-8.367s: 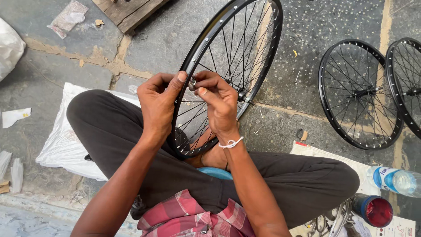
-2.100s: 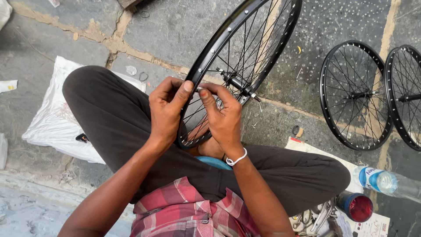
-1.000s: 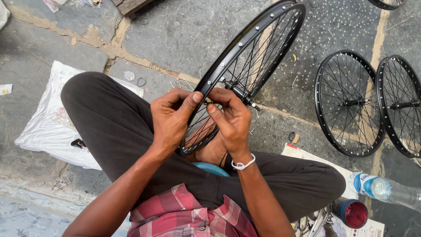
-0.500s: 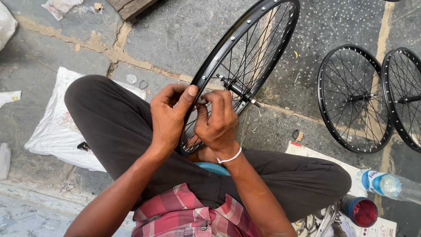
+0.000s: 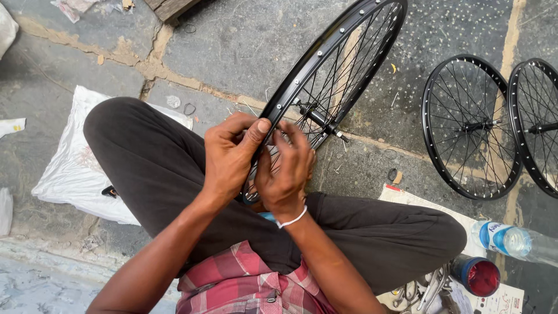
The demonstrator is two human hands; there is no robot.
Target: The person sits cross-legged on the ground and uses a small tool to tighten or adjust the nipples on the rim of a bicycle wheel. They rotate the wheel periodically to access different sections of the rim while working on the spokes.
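Black bicycle wheel (image 5: 331, 81), standing on edge between the seated person's crossed legs, its lower rim resting in the lap and its upper arc leaning away over the stone floor (image 5: 232, 46). The left hand (image 5: 232, 157) wraps the near rim, thumb pressed on its outer face, holding the wheel steady. The right hand (image 5: 286, 171) sits just beside it, fingers pinched together among the spokes near the rim; what they hold is hidden. Judged from this grip, the step goes best with the rim braced firmly and only the fingertips turning, so that neighbouring spokes stay undisturbed. The hub axle (image 5: 322, 121) projects just beyond the hands. Two finished wheels (image 5: 471, 125) lie flat well apart to the right; a water bottle (image 5: 514, 241) and a red-capped tin (image 5: 476, 274) lie near the right knee; a white sack (image 5: 75, 174) lies under the left leg.
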